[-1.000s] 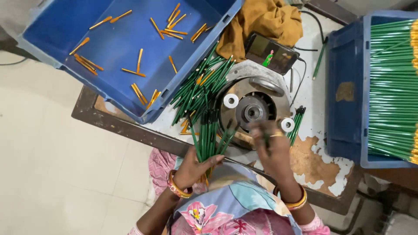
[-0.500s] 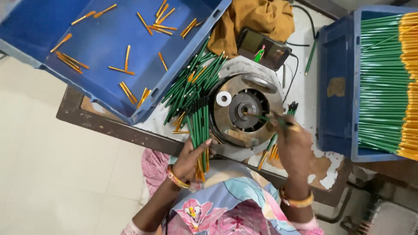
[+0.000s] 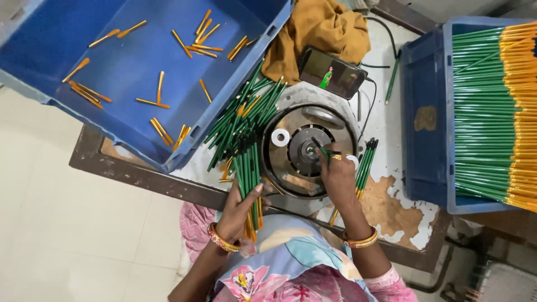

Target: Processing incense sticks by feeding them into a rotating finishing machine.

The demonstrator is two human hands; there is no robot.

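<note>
Two hands work at a round metal machine [image 3: 309, 150] on a worn table [image 3: 391, 207]. The left hand [image 3: 241, 207] is closed around a bundle of green pencils [image 3: 249, 168], just left of the machine, with the pencils' far ends fanning up into a loose heap [image 3: 240, 120] against the machine's left rim. The right hand [image 3: 335, 176] lies over the machine's lower right part, fingers pinched on one green pencil [image 3: 320, 150] whose tip points at the dark hub in the machine's middle. A white ring [image 3: 280, 137] lies on the machine's face, left of the hub. Just right of the machine, a small stack of green pencils [image 3: 366, 165] rests on the table. Behind the machine lie a phone [image 3: 333, 74] and a mustard cloth [image 3: 316, 33]. Left of the machine, a blue crate [image 3: 112, 120] holds scattered orange sticks [image 3: 159, 86]. Well right of it, another blue crate [image 3: 425, 117] is packed with green-and-orange pencils [image 3: 492, 112] in rows.
</note>
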